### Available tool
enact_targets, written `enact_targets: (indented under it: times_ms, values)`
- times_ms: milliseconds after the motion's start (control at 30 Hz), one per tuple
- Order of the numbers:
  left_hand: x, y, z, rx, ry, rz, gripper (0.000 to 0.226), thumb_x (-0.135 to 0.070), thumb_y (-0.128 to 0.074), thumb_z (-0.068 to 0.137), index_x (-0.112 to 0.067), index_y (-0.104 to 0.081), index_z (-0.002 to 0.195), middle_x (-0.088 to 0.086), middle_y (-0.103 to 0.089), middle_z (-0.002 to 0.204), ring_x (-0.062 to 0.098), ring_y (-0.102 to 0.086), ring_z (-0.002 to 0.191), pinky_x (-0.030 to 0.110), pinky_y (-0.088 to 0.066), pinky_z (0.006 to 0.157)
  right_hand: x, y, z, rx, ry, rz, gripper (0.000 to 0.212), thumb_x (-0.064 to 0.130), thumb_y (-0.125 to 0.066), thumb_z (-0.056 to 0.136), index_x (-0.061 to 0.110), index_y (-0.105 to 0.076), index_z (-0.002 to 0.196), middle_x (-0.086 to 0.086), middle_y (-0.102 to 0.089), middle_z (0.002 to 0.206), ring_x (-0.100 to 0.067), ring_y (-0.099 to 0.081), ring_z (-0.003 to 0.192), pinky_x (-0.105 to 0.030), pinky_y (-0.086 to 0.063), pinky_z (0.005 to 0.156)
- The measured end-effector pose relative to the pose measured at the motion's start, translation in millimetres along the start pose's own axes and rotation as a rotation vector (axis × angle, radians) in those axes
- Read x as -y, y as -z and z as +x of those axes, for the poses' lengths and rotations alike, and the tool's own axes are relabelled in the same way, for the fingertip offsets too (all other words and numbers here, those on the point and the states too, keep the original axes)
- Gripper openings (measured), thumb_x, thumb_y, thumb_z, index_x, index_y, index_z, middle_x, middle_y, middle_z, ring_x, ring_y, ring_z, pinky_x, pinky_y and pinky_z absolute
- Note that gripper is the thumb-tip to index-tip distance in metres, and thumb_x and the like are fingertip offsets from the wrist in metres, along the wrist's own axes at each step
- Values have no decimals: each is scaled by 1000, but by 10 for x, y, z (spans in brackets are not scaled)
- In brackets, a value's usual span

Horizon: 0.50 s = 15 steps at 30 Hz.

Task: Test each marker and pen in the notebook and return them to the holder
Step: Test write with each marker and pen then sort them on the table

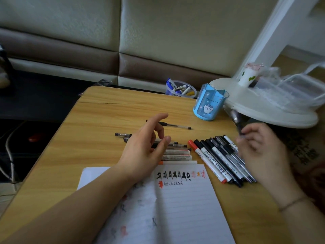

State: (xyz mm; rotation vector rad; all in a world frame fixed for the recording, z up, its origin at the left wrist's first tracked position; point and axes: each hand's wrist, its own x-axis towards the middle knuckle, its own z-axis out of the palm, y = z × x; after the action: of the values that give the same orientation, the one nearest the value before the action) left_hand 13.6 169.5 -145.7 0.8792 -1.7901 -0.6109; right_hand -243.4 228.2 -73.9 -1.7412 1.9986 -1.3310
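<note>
An open lined notebook [184,199] lies at the table's near edge, with black and red test marks along its top. My left hand [146,147] hovers with relaxed fingers, holding nothing, over a row of pens and white markers [177,153] just beyond the notebook. One black pen [175,125] lies alone farther back. A second pile of markers and pens [219,159] fans out to the right of the notebook. My right hand [260,148], blurred, is above that pile, its fingertips curled round a dark pen [236,120] that points up and away. The blue holder [209,103] stands behind with no pens showing in it.
A clear tub of markers [179,88] sits at the table's far edge. A white round stand base [274,110] carrying a paper cup and plastic containers overlaps the table's right corner beside the holder. A padded bench back runs behind the wooden table [98,124].
</note>
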Motion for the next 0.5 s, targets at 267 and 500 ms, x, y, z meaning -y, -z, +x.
enact_targets:
  times_ms: [267,500]
  values:
    - [-3,-3,-3,8,2,25,50,-30,-54,92,-31,-40,140,-11,-53,92,16,-51,63,43,-48,55,-212,-314,-126,4,20,-556,13,28,-71,84,28,-64,95,12,-66,84,-15,-60,87,-33,-54,63]
    - [-7,-3,2,-25,0,57,48,-33,-54,92,-35,-40,138,-13,-52,94,16,-51,58,39,-49,57,-192,-354,-79,-9,43,-510,10,34,-69,83,35,-59,81,17,-62,81,-15,-60,83,-33,-54,58]
